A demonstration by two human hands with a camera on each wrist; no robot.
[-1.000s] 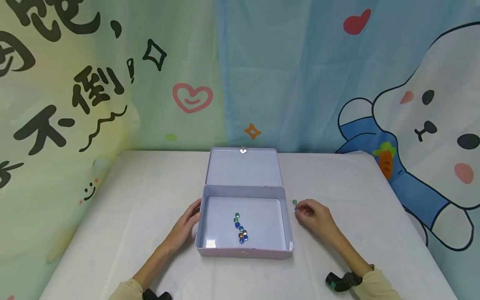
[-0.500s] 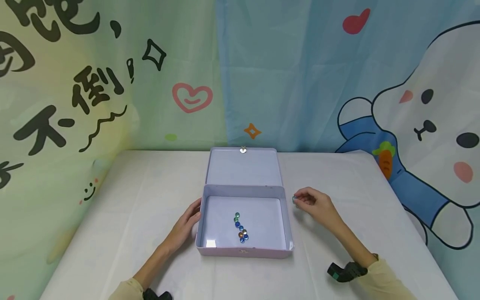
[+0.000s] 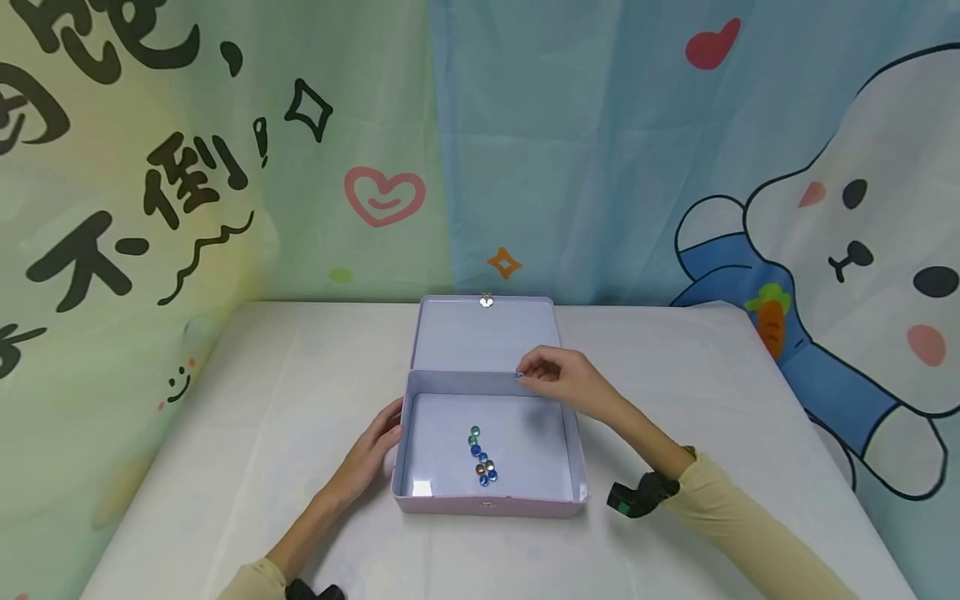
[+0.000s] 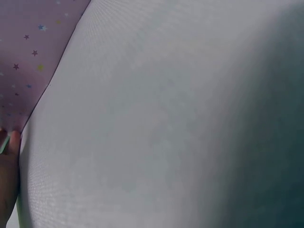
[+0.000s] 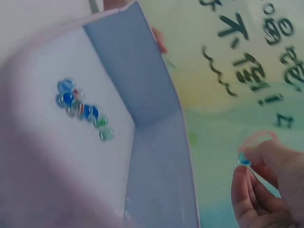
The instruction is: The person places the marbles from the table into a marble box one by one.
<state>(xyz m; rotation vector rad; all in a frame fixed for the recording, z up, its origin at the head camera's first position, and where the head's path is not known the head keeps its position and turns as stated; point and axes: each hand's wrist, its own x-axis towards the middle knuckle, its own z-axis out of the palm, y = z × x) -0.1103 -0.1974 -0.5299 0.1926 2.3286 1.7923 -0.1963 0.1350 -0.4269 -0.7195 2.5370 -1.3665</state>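
Note:
A lilac metal box stands with its lid swung back. On its floor several glass marbles, blue, green and amber, lie in a crooked row. My right hand is raised over the box's back edge. Between its thumb and fingers it pinches a blue glass marble, clearest in the right wrist view. Whether the curled fingers hide another marble cannot be seen. My left hand rests along the outside of the box's left wall, its thumb near the rim; the left wrist view catches only part of that hand.
A white cloth covers the table. Behind it hangs a printed curtain with hearts, lettering and a cartoon animal. Black wrist straps sit at both sleeves.
My right hand has picked up from the cloth right of the box, where a green marble and another lay, and moved left over the box's back edge. The left hand has stayed put.

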